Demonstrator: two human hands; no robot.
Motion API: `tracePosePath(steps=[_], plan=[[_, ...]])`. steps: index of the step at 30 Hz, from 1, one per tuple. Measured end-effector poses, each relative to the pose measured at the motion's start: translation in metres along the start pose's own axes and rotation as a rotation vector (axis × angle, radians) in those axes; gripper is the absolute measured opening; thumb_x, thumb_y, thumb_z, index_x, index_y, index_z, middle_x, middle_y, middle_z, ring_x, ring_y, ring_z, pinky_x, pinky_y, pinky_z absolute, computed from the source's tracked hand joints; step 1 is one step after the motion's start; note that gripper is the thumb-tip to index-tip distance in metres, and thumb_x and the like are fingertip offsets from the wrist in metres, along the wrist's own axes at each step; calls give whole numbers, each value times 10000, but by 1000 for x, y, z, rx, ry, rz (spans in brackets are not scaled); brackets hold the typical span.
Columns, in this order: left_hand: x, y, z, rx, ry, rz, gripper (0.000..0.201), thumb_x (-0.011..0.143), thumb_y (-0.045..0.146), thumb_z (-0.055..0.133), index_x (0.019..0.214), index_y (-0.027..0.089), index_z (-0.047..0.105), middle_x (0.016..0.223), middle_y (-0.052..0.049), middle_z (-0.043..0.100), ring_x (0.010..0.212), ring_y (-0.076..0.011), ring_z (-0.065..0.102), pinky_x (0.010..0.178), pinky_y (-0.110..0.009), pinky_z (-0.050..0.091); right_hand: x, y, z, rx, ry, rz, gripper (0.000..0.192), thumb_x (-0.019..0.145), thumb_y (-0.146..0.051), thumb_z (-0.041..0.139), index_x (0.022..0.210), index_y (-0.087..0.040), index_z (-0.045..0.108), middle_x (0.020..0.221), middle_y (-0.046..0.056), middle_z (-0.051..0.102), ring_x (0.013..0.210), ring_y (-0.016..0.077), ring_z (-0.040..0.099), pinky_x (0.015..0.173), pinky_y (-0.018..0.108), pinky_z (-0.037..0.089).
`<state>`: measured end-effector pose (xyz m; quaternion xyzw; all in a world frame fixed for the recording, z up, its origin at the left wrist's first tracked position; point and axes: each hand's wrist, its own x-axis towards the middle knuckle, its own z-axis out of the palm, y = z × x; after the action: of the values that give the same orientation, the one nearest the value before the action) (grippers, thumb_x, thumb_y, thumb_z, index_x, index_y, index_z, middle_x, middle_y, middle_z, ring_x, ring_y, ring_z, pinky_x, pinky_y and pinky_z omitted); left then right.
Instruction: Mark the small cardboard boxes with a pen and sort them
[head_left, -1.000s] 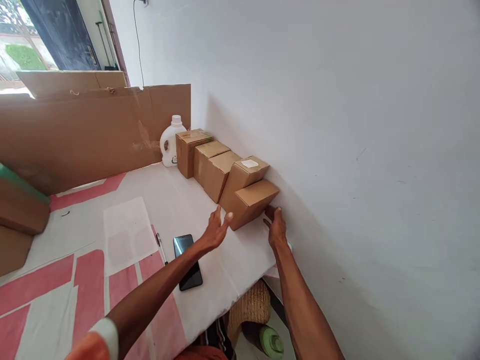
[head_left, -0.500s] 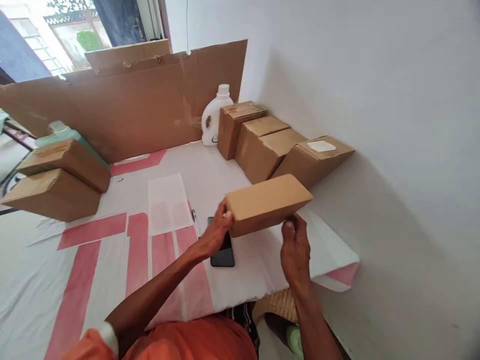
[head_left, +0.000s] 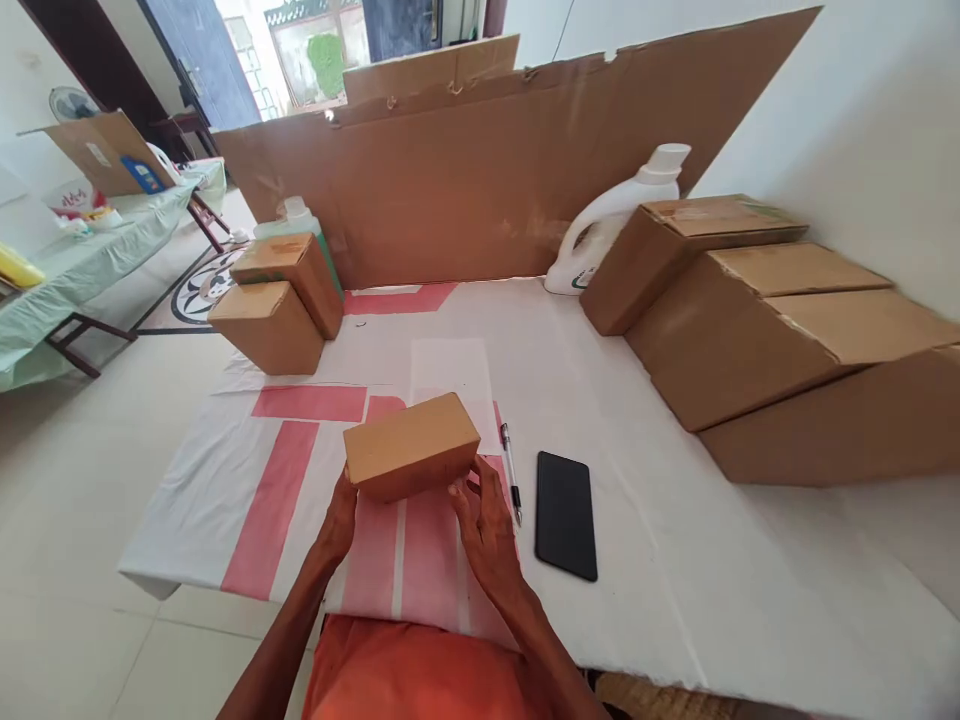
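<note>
A small brown cardboard box (head_left: 412, 445) is held slightly tilted above the near part of the cloth-covered table. My left hand (head_left: 341, 520) grips its left end, with most of the fingers hidden behind it. At the lower right corner, my right hand (head_left: 489, 525) has its fingers curled against the box, thumb in front. Just right of that hand lie a pen (head_left: 511, 474) and a black phone (head_left: 566, 515). A pale sheet of paper (head_left: 450, 368) lies flat beyond the box.
Two cardboard boxes (head_left: 274, 325) and a green-tinted jug (head_left: 296, 218) stand at the back left. A row of several boxes (head_left: 750, 330) lines the right side, beside a white jug (head_left: 615, 215). An upright cardboard panel (head_left: 465, 185) spans the back.
My view has turned left. Both hands have carried the box leftward from beside the right-hand row, past the phone and pen, to over the red-striped cloth in front of me.
</note>
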<state>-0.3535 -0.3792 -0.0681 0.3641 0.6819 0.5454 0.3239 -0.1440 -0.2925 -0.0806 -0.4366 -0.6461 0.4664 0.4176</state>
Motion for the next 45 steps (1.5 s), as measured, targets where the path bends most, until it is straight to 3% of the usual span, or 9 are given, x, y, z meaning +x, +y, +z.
tracePosePath(steps=[6,11,16,20,27,32,36,40,45], plan=[[0,-5,3,15,1,-20,782,921,837,446,1349,236,703,1294,-168,736,1396,-394,558,1248,-602,339,-2,10,-3,-72,-17,44,530,1036,-557,505,1455,-236,559,1375,145,665,1318,330,613,1110,592,501],[-7,27,-3,76,-24,-29,664,1017,735,363,1332,259,702,1083,-110,783,1058,-330,711,989,-525,570,4,-16,-9,-124,-13,67,370,1064,-513,480,1192,-226,675,1099,104,719,952,253,689,798,399,578],[-5,24,6,69,151,-14,674,1025,719,375,1498,282,575,1488,-114,638,1488,-304,495,1236,-501,403,10,-26,-16,-164,11,-43,321,1057,-461,514,1123,-210,704,1042,91,718,876,225,675,743,356,562],[-6,1,11,107,156,-48,740,1011,747,374,1527,247,555,1592,-128,544,1550,-295,418,1307,-519,284,5,-12,-15,-136,-52,24,363,1048,-475,523,1163,-191,717,1084,113,720,901,236,697,740,369,593],[-26,20,-8,91,3,-137,710,1049,676,369,1594,232,470,1452,-159,605,970,-232,684,798,-398,582,-9,2,-9,-32,-135,80,694,925,-494,712,1532,-215,522,1478,155,626,1298,312,631,1077,506,543],[-37,80,-23,267,-77,161,682,1052,666,379,1624,296,418,1114,-70,607,829,-187,587,767,-373,533,0,-38,-26,-32,-31,103,576,956,-511,682,1453,-227,625,1370,144,703,962,243,717,840,399,620],[-32,114,-21,422,-73,453,716,1033,699,404,1616,284,434,975,-44,560,826,-197,524,701,-341,498,20,-66,-44,-40,-5,44,536,979,-590,617,1364,-224,690,1236,112,756,985,250,710,799,354,586],[-18,116,-7,540,26,615,538,1048,314,610,1572,312,486,904,-8,561,785,-166,511,719,-297,508,33,-61,-47,-55,-39,114,575,1011,-677,480,1269,-222,721,1210,104,757,1002,268,691,819,370,548],[-5,104,4,563,161,673,418,999,201,665,1405,298,636,1086,-53,583,1010,-201,581,890,-346,543,27,-48,-35,128,-62,102,879,911,-807,522,1579,-240,453,1607,144,492,1433,352,497,1123,480,467]])
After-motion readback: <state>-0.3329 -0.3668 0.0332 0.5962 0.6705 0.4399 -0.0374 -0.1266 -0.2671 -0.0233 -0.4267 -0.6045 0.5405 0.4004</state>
